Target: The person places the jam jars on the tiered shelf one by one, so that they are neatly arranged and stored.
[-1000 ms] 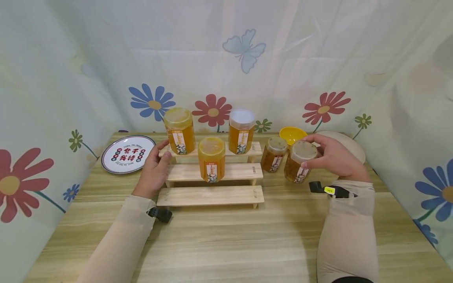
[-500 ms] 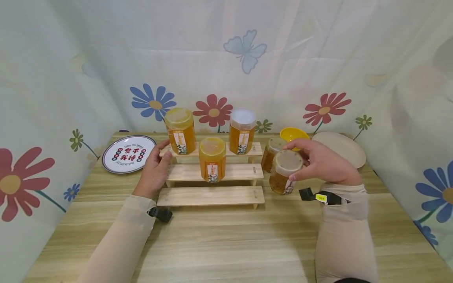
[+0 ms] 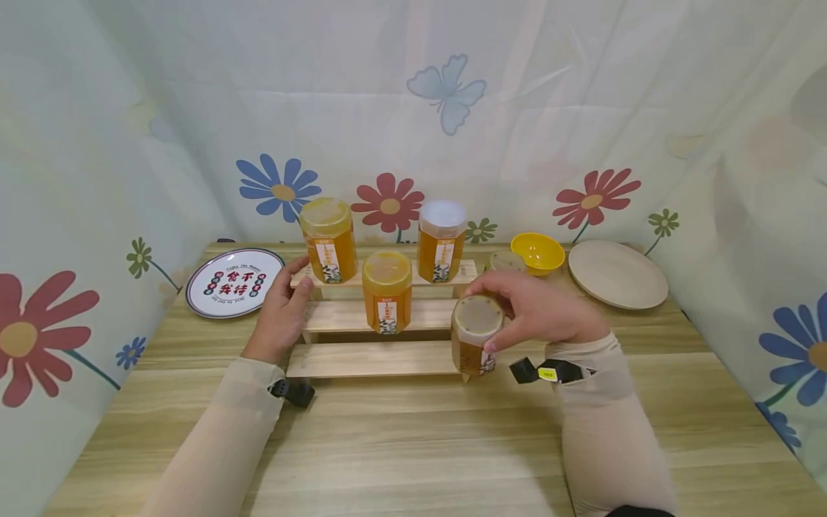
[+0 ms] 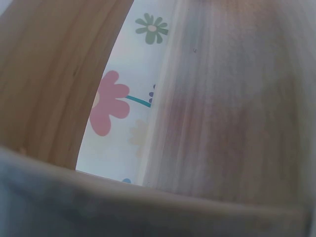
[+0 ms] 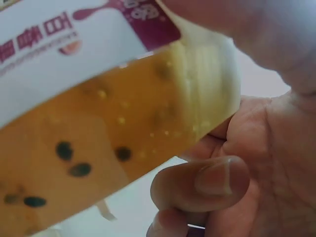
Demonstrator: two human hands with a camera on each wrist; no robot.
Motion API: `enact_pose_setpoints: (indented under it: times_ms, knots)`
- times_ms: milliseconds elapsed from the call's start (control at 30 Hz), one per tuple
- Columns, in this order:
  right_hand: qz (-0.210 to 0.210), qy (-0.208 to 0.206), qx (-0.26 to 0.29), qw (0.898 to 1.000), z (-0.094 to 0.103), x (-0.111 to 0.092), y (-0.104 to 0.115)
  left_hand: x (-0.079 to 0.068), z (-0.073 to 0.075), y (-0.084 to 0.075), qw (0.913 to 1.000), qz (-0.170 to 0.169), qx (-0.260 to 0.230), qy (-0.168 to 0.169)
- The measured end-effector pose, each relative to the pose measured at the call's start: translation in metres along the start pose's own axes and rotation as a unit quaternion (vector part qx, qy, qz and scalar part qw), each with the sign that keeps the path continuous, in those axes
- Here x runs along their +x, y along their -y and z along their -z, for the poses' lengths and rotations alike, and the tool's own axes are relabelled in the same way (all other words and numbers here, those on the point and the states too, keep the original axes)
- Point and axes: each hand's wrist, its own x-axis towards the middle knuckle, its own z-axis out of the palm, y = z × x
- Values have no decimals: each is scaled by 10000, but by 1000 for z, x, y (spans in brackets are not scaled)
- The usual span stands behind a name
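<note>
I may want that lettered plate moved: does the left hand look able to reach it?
Probably yes: the left hand, at the wooden rack, has nothing between it and the lettered plate.

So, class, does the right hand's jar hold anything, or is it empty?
The jar is not empty: amber contents with dark specks show through it.

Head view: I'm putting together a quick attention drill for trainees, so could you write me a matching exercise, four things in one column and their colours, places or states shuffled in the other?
Things
1. Bowl
2. Left hand
3. Right hand
4. Lettered plate

Descriptions
A. White with a dark rim
B. Gripping a jar
C. Yellow
D. At the left end of the stand

Pairs: 1-C, 2-D, 3-B, 4-A
</note>
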Motion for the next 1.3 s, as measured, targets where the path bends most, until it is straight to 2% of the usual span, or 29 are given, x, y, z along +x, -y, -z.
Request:
enact_pose_setpoints:
  times_ms: [267, 367, 567, 767, 967, 1167, 1300]
  knots:
    - [132, 133, -179, 9997, -14, 15, 5, -9, -1, -22, 9999, 103, -50, 44]
    - [219, 152, -113, 9996, -17, 19, 6, -8, -1, -20, 9999, 88, -63, 40]
    - [245, 221, 324, 9989, -16, 19, 5, -1, 0, -1, 10000, -16, -41, -9]
    - [299, 181, 789, 9963, -12, 14, 1, 0, 0, 1, 10000, -80, -25, 5]
    - [220, 120, 644, 9976, -14, 16, 5, 2, 1, 4, 9999, -89, 46, 2]
    - [233, -54, 416, 9988, -24, 26, 15, 1, 1, 2, 10000, -40, 82, 1]
    - [287, -159, 440, 9985, -33, 32, 19, -6, 0, -14, 10000, 40, 18, 10]
